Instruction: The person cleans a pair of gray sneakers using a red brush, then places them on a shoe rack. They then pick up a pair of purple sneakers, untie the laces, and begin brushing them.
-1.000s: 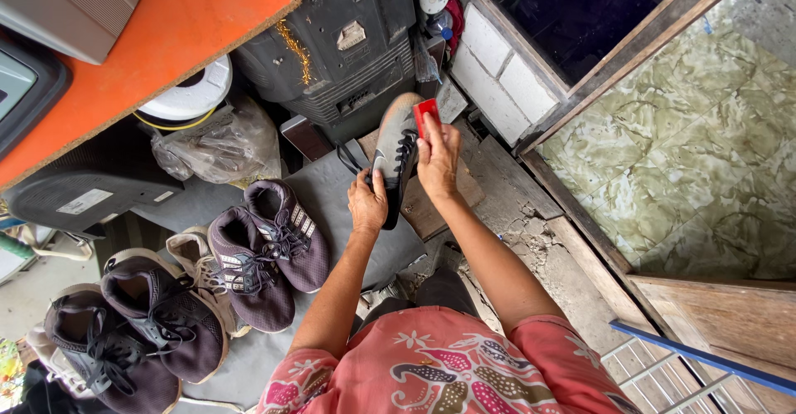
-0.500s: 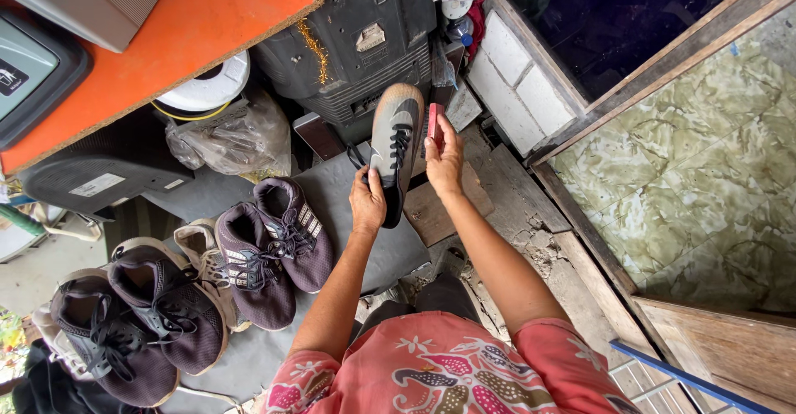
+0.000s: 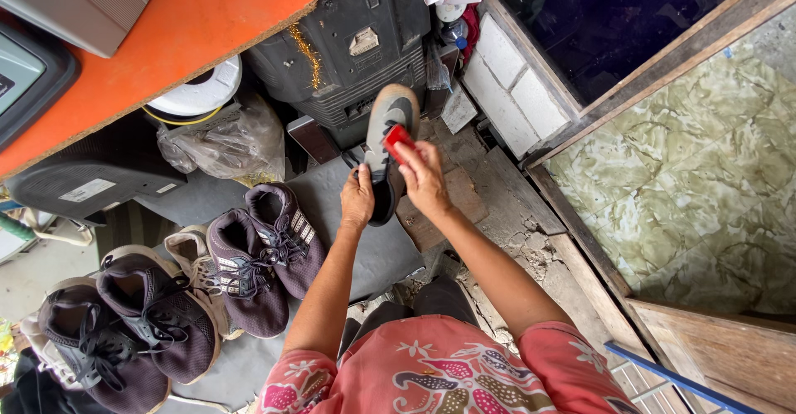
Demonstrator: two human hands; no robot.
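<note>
- Since half a second ago the red brush (image 3: 399, 141) has slid from the right edge of the grey shoe (image 3: 384, 132) onto its sole, nearer the toe; the shoe itself has barely shifted.
- The left hand (image 3: 358, 199) has its grip closed round the shoe's near, heel end, holding it sole-up above the dark mat (image 3: 365, 240) on the floor.
- The right hand (image 3: 424, 179) has its grip closed on the brush, fingers curled over it, pressing it on the sole.
- Both forearms reach away from the body, the right one more stretched.
- A pair of maroon sneakers (image 3: 265, 252) lies left of the hands, with darker pairs (image 3: 124, 331) further left.
</note>
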